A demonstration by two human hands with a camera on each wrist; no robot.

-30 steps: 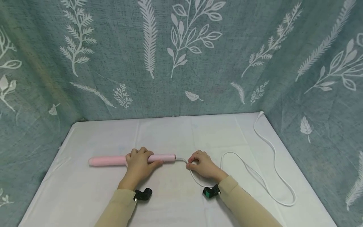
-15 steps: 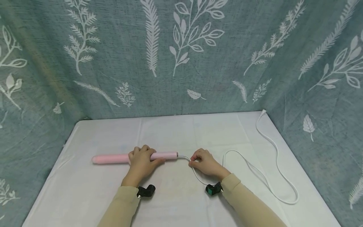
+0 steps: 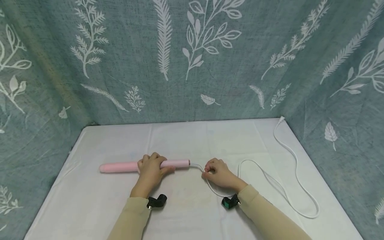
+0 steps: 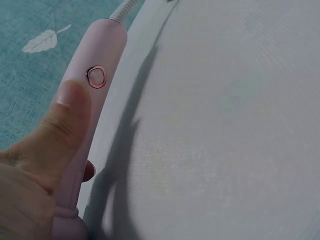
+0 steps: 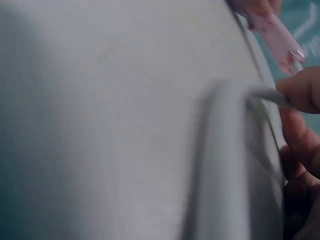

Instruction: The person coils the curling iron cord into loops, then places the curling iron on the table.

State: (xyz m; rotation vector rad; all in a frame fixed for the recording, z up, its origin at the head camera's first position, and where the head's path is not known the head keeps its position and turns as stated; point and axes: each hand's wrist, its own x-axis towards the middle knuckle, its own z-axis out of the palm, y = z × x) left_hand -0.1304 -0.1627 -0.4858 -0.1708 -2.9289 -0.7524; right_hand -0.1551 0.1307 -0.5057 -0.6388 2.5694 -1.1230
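Against the earlier head frames, we find the whole scene slid slightly rightward in view, table and hands together; on the table itself we record no clear shift of either hand. The left hand (image 3: 151, 171) reaches in from the near edge and lies across the pink wand (image 3: 118, 167), fingers over its far side and thumb along the near side, curled round it in a grip. The thumb tip sits just beside the ringed button (image 4: 96, 76). We note the right hand (image 3: 221, 175) bent inward, thumb and forefinger pinching the white cord (image 5: 222, 165) near the wand's cord end.

The wand lies crosswise, left of the table's centre, its rounded end towards the left edge but apart from it. White cloth (image 3: 180, 216) spans the room between wand and back edge. On the right, the cord's loops run to a plug (image 3: 282, 118) at the far right corner, beside the curtain (image 3: 129, 50).
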